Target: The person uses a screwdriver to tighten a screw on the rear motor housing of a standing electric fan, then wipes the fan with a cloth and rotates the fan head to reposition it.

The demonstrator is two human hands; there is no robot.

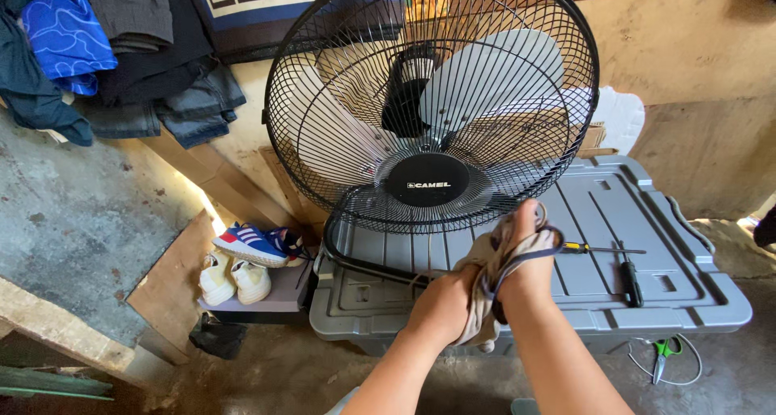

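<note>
Bunching a beige cloth (pixel 491 279) between them, the left hand (pixel 440 306) and right hand (pixel 529 263) both keep a closed grip on it just below the black fan guard (pixel 428 100). The cloth hangs over the grey storage-bin lid (pixel 590 213), beside two screwdrivers (pixel 618 263). It looks soft, light and limp, best held wadded in the palm; the wire guard seems stiff but bendable.

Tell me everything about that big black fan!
The round black wire-cage fan stands upright on the grey plastic storage-box lid, close to the wall. Pale blades and a dark motor show through its thin metal grille, with a black cap at the centre. The right hand, wrapped in a beige cloth, touches the lower grille; the left hand grips the cloth.
</note>
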